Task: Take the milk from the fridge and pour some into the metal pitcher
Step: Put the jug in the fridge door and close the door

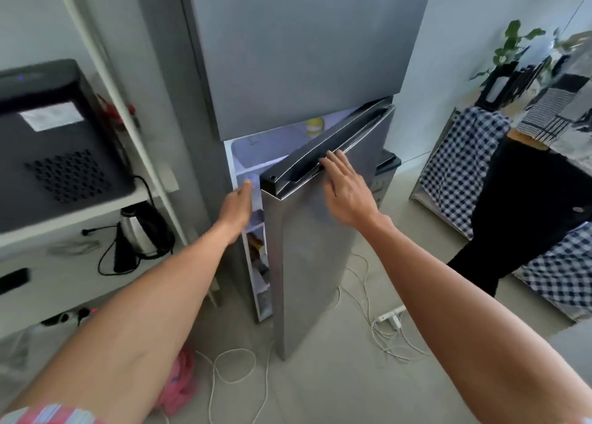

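With the head camera pointed forward and down, you face a grey two-door fridge [288, 55]. Its upper door is closed. Its lower door [314, 247] stands partly open, swung out toward you and hinged on the right, so that a lit strip of the interior shows along the left edge.

Your right hand [347, 192] lies on the outer face of the lower door near its top, fingers straight and together, with the fingertips [333, 159] at the dark handle strip along the door's upper edge. It grips nothing.

Your left hand [238, 207] reaches into the gap between the door edge and the fridge body, at the level of an upper shelf. Motion blur hides the fingers, so you cannot tell how far this hand is open or whether it touches anything.

Inside the fridge, a yellow-topped container [315, 126] stands at the back of the top shelf. Blurred items [258, 244] sit on the lower shelves. You cannot identify the milk among them, and the metal pitcher does not show in this view.

To the left, a white shelf unit [96, 212] carries a black appliance [54, 148], with an electric kettle [141, 231] on the level below. White cables [384, 330] and a power strip [391, 316] lie on the floor to the right of the door. Blue checked cloth [461, 160] hangs at the far right.
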Action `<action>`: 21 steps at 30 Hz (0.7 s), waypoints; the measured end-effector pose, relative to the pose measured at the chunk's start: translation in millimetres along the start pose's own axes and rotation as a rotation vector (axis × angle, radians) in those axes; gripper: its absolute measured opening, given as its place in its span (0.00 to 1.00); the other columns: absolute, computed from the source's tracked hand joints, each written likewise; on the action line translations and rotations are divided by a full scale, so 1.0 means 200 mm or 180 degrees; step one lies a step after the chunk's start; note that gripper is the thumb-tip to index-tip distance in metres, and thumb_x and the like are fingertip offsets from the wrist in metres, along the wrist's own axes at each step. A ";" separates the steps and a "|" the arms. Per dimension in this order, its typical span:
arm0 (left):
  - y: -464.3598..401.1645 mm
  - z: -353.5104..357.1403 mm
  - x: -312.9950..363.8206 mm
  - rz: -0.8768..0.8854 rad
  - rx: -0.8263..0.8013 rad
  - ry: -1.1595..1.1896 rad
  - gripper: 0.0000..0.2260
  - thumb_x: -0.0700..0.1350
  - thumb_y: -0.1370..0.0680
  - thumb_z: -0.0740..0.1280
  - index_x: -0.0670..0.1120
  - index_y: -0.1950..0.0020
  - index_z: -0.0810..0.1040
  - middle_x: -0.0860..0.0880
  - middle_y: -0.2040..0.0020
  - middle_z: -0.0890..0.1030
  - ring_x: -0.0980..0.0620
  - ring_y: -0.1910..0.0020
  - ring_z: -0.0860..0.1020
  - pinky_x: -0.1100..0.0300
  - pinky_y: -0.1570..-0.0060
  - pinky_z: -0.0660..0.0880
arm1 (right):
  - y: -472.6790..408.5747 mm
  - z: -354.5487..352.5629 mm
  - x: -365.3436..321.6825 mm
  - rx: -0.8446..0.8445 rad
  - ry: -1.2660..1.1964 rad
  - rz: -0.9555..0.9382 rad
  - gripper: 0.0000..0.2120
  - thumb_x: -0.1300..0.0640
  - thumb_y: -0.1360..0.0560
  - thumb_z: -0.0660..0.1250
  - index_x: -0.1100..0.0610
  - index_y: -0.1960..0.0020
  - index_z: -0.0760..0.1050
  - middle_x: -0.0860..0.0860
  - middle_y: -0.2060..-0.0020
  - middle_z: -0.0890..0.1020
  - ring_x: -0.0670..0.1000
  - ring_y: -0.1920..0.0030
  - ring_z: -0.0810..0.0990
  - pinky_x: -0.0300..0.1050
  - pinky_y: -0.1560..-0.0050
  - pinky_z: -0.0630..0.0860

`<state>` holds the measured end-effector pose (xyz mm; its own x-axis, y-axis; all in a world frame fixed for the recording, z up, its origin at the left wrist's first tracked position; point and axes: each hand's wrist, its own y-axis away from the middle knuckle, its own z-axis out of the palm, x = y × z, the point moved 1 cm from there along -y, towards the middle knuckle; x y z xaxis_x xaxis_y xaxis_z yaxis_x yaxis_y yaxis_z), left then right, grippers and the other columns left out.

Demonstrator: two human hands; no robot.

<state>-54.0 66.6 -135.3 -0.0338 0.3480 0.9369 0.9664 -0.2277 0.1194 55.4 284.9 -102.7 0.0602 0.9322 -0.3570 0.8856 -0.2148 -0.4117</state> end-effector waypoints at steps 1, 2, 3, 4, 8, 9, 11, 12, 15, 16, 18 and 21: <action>0.00 0.00 0.01 0.0020 0.0301 -0.0110 0.23 0.57 0.13 0.53 0.41 0.47 0.79 0.38 0.45 0.81 0.41 0.46 0.78 0.56 0.49 0.72 | -0.02 0.02 0.02 0.0052 0.0059 -0.0169 0.24 0.60 0.17 0.57 0.59 0.21 0.66 0.54 0.21 0.66 0.55 0.19 0.56 0.55 0.23 0.61; 0.00 0.00 0.02 0.0091 0.0620 -0.0174 0.20 0.54 0.13 0.53 0.42 0.52 0.76 0.41 0.53 0.80 0.42 0.52 0.78 0.59 0.57 0.70 | -0.03 0.04 0.03 0.0089 0.0099 -0.0297 0.25 0.61 0.19 0.58 0.60 0.22 0.67 0.55 0.22 0.67 0.55 0.19 0.57 0.55 0.24 0.63; 0.03 -0.01 0.04 0.0195 0.0932 -0.0173 0.18 0.52 0.12 0.53 0.43 0.53 0.75 0.44 0.57 0.78 0.44 0.56 0.77 0.61 0.63 0.68 | -0.05 0.06 0.04 0.0107 0.0120 -0.0386 0.26 0.61 0.20 0.59 0.60 0.22 0.67 0.55 0.22 0.67 0.56 0.19 0.58 0.55 0.24 0.64; 0.06 -0.01 0.06 0.0346 0.1192 -0.0181 0.16 0.50 0.12 0.54 0.44 0.51 0.76 0.46 0.56 0.78 0.46 0.56 0.77 0.63 0.65 0.67 | -0.06 0.07 0.04 0.0096 0.0119 -0.0456 0.27 0.61 0.21 0.59 0.60 0.21 0.66 0.55 0.22 0.67 0.56 0.19 0.59 0.55 0.24 0.63; 0.13 0.03 0.12 0.0928 0.1852 -0.0435 0.18 0.50 0.12 0.53 0.45 0.32 0.78 0.46 0.35 0.81 0.50 0.35 0.75 0.63 0.41 0.65 | -0.12 0.11 0.04 0.0009 0.0008 -0.0594 0.31 0.60 0.25 0.57 0.63 0.21 0.65 0.57 0.22 0.66 0.57 0.20 0.60 0.54 0.24 0.64; 0.15 0.05 0.13 0.1063 0.1921 -0.0545 0.20 0.51 0.12 0.53 0.44 0.27 0.75 0.47 0.29 0.78 0.51 0.29 0.71 0.63 0.32 0.63 | -0.13 0.12 0.04 -0.0014 -0.0017 -0.0620 0.32 0.60 0.25 0.56 0.64 0.21 0.65 0.58 0.22 0.67 0.58 0.20 0.61 0.54 0.24 0.64; 0.18 0.09 0.15 0.1324 0.2019 -0.0897 0.23 0.53 0.13 0.53 0.44 0.21 0.70 0.47 0.20 0.69 0.51 0.21 0.64 0.58 0.22 0.57 | -0.15 0.14 0.04 -0.0073 -0.0047 -0.0700 0.31 0.61 0.24 0.58 0.65 0.21 0.65 0.59 0.22 0.67 0.59 0.20 0.61 0.55 0.23 0.64; 0.18 0.10 0.15 0.1483 0.2071 -0.1163 0.24 0.53 0.13 0.53 0.43 0.20 0.68 0.46 0.19 0.66 0.50 0.19 0.61 0.56 0.21 0.56 | -0.17 0.15 0.04 -0.0113 -0.0062 -0.0737 0.30 0.62 0.24 0.59 0.65 0.21 0.64 0.60 0.22 0.66 0.59 0.20 0.60 0.55 0.23 0.63; 0.21 0.18 0.17 0.1794 0.2043 -0.1966 0.26 0.52 0.13 0.53 0.40 0.18 0.64 0.44 0.17 0.61 0.47 0.17 0.57 0.56 0.19 0.51 | -0.20 0.16 0.05 -0.0191 -0.0101 -0.0872 0.31 0.62 0.24 0.57 0.68 0.21 0.62 0.62 0.22 0.65 0.62 0.20 0.59 0.56 0.22 0.61; 0.21 0.21 0.17 0.1811 0.1935 -0.2210 0.26 0.52 0.13 0.53 0.40 0.18 0.63 0.44 0.16 0.60 0.47 0.17 0.56 0.55 0.19 0.50 | -0.21 0.17 0.05 -0.0217 -0.0086 -0.0916 0.31 0.62 0.24 0.57 0.68 0.21 0.61 0.63 0.22 0.63 0.62 0.20 0.58 0.57 0.22 0.61; 0.20 0.27 0.16 0.1708 0.1661 -0.2595 0.27 0.53 0.12 0.52 0.41 0.17 0.59 0.44 0.15 0.56 0.48 0.16 0.52 0.51 0.18 0.50 | -0.22 0.17 0.05 -0.0318 -0.0001 -0.0991 0.32 0.63 0.22 0.57 0.67 0.19 0.57 0.62 0.20 0.59 0.61 0.19 0.53 0.56 0.20 0.56; 0.18 0.32 0.15 0.1370 0.1453 -0.3060 0.28 0.54 0.12 0.49 0.42 0.15 0.53 0.44 0.15 0.51 0.49 0.16 0.47 0.51 0.18 0.43 | -0.25 0.18 0.07 -0.0463 0.0105 -0.1123 0.33 0.62 0.19 0.57 0.65 0.17 0.49 0.60 0.18 0.50 0.59 0.18 0.45 0.53 0.18 0.47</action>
<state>-4.6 127.7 -124.2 0.3407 0.9166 0.2095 0.8597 -0.2135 -0.4641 -4.8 297.8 -116.5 -0.2474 0.9508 -0.1863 0.9105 0.1624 -0.3803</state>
